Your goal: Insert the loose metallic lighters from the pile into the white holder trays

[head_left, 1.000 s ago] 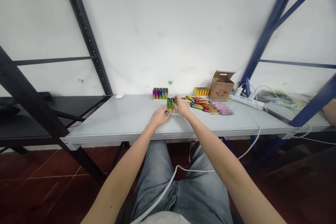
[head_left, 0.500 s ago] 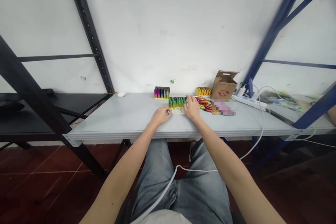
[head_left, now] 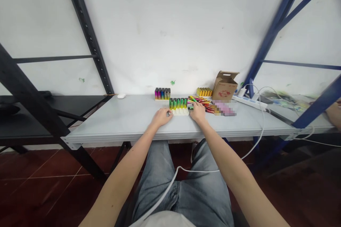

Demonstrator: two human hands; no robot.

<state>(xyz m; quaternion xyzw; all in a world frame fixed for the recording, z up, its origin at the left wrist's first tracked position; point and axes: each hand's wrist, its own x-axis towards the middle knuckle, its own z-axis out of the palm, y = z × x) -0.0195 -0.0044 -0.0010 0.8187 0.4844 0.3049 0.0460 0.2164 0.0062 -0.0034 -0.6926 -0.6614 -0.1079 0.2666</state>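
A white rack (head_left: 180, 112) with holes lies near the front of the table, and a row of green and yellow cylinders (head_left: 178, 103) stands upright along its back. My left hand (head_left: 161, 117) is at the rack's left end, its thumb and fingertips curled together; what they grip, if anything, is too small to tell. At the right end, my right hand (head_left: 198, 111) is closed on a green cylinder (head_left: 194, 100) whose end shows above the fingers. Beside this hand lies a loose pile of red and yellow cylinders (head_left: 209, 106).
Behind stand a block of multicoloured cylinders (head_left: 162, 94) and a yellow block of cylinders (head_left: 204, 92). An open cardboard box (head_left: 225, 87), a pink packet (head_left: 226, 109) and a white power strip (head_left: 249, 103) with cables are on the right. A small white object (head_left: 121, 96) sits at the left.
My right hand has moved from above the rack to its right side and now holds a green cylinder. The left hand stays by the rack. The camera view has shifted slightly.
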